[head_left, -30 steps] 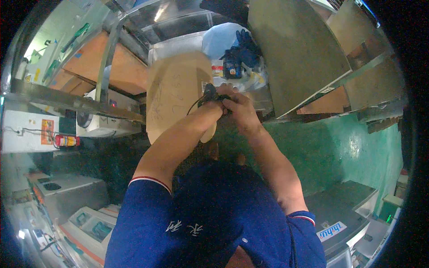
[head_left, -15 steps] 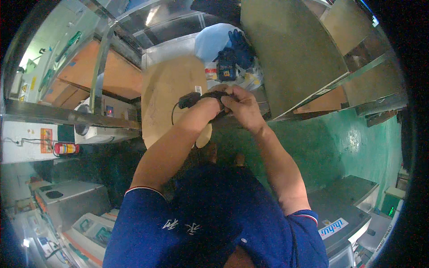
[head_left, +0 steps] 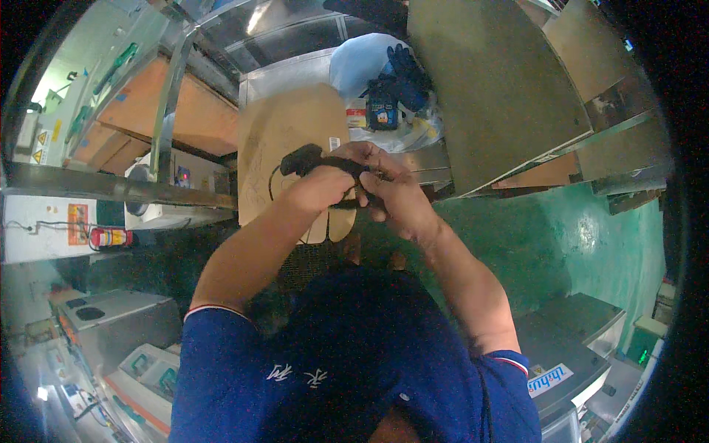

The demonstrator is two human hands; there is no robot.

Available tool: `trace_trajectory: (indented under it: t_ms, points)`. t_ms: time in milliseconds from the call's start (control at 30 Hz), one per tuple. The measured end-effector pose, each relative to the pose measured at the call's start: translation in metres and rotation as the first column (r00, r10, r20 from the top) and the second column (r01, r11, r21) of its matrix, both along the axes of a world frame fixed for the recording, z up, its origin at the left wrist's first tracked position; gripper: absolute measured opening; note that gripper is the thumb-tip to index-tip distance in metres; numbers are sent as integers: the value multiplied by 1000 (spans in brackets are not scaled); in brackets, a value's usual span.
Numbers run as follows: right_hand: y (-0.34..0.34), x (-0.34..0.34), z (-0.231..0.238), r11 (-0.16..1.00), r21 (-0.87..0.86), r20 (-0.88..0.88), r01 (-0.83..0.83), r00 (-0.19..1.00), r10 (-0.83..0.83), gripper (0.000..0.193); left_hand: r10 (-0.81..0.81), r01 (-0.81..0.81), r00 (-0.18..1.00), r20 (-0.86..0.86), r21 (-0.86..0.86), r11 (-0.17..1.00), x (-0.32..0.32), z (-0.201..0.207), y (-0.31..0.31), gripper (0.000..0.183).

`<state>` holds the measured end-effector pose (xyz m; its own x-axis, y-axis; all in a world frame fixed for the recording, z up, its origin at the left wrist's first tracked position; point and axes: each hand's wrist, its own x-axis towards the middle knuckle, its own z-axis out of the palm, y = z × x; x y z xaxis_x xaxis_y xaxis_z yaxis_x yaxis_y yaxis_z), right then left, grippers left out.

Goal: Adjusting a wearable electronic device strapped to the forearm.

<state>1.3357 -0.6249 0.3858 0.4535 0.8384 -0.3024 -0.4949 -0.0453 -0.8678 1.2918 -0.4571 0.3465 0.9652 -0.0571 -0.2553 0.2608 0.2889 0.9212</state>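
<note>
Both hands meet over the near edge of a brown cardboard sheet (head_left: 277,122). Between them is a black strap-like item (head_left: 301,159) with a bulky dark end and a thin cable looping down at its left. My left hand (head_left: 323,189) is closed on the strap's near side, its fingers curled inward and partly hidden. My right hand (head_left: 402,196) pinches the same strap from the right, fingers bent around it. The item's exact kind cannot be made out.
Beyond the hands lie a dark bottle-like container (head_left: 382,111), dark blue gloves (head_left: 406,74) and a pale blue round object (head_left: 362,59). A large grey-brown panel (head_left: 502,88) stands at right. Metal frame bars (head_left: 111,193) cross at left. A fire extinguisher (head_left: 111,237) hangs on the left wall.
My hands have shifted slightly left and nearer with the black strap. The strap's bulky end has moved left, and more of the strap shows between the hands.
</note>
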Motion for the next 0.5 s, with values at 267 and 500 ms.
trace_trajectory:
  t_ms: [267, 500]
  points:
    - [4, -2, -40, 964, 217, 1, 154, 988, -158, 4, 74, -32, 994, -76, 444, 895, 33, -23, 6, 31]
    - [-5, -11, -35, 880, 453, 127, 140, 967, -220, 4, -1, 13, 999, -36, 319, 948, 38, 12, -12, 20]
